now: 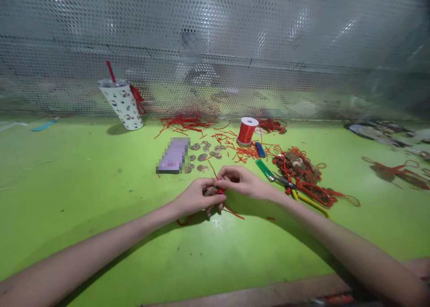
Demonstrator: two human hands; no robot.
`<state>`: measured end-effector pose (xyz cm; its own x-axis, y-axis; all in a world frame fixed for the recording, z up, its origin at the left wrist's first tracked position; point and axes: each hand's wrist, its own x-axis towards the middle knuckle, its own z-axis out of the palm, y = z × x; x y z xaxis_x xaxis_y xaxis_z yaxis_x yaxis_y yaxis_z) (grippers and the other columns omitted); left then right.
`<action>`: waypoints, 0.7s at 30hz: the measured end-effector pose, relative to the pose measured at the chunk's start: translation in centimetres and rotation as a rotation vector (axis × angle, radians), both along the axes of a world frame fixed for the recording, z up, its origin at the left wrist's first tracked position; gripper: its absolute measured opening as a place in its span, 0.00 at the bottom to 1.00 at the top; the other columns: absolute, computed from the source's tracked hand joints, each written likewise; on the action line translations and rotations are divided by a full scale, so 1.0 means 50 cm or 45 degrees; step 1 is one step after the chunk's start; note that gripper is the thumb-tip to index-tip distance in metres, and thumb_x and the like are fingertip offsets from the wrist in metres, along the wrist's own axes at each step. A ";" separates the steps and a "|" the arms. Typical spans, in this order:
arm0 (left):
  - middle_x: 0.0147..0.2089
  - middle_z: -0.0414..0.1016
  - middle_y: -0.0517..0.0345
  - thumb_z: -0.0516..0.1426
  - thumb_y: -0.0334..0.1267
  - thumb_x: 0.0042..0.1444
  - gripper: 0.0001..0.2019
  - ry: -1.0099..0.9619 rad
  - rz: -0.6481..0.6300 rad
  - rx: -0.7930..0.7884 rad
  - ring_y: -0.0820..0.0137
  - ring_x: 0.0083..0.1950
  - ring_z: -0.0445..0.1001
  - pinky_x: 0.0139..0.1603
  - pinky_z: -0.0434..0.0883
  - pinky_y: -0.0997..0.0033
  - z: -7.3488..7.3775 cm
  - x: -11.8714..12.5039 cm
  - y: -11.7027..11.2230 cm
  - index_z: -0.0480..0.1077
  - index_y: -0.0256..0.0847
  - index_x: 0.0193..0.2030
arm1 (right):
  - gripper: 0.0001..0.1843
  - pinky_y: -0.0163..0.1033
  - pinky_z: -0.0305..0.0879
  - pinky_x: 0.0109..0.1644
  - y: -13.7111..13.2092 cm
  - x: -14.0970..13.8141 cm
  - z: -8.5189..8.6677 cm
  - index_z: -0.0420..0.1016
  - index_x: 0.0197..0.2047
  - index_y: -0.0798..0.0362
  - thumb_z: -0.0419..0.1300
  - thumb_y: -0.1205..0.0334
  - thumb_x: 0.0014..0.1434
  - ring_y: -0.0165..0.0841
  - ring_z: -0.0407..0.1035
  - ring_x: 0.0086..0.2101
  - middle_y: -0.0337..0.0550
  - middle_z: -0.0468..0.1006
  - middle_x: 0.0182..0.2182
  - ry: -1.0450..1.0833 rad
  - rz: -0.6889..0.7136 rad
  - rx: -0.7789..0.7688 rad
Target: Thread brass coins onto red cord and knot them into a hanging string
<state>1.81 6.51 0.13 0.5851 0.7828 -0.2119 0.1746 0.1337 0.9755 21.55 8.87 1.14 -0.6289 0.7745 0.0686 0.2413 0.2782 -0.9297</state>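
Near the middle of the green table, my left hand [196,197] is closed around a coin [210,191] tied with red cord. My right hand [240,181] pinches the red cord [219,191] close beside it, its fingertips almost meeting the left thumb. Loose cord ends [235,212] trail out below the hands, and one sticks up above them. Just beyond my hands lie several loose coins [202,157]. To the right sits a pile of coins knotted with red cord [295,164], next to yellow-handled scissors [309,202].
A red thread spool [247,131] stands among cord scraps [188,122]. By the scissors lie a green lighter [264,169] and a blue lighter [260,149]. A purple phone-like slab [173,155] and a patterned tumbler [122,103] with a straw are at left. Perforated metal sheeting [215,52] closes the back.
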 end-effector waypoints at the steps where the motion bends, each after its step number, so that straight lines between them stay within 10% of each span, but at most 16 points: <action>1: 0.28 0.79 0.56 0.64 0.42 0.55 0.15 0.004 -0.012 -0.002 0.78 0.18 0.67 0.21 0.67 0.76 0.001 -0.001 0.000 0.71 0.33 0.43 | 0.19 0.36 0.48 0.28 -0.001 -0.002 0.001 0.73 0.36 0.54 0.62 0.45 0.64 0.28 0.55 0.25 0.32 0.63 0.23 0.003 -0.010 0.014; 21: 0.25 0.78 0.58 0.63 0.43 0.54 0.17 0.108 -0.023 0.069 0.78 0.17 0.62 0.19 0.60 0.77 0.010 -0.005 -0.001 0.75 0.31 0.46 | 0.14 0.35 0.56 0.30 -0.019 -0.022 -0.004 0.74 0.36 0.54 0.58 0.52 0.67 0.29 0.60 0.26 0.36 0.70 0.25 0.020 -0.148 0.273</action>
<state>1.57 6.48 0.63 0.5807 0.7841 -0.2193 0.2590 0.0774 0.9628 20.47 7.93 0.93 -0.5340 0.8083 0.2481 0.2692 0.4408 -0.8563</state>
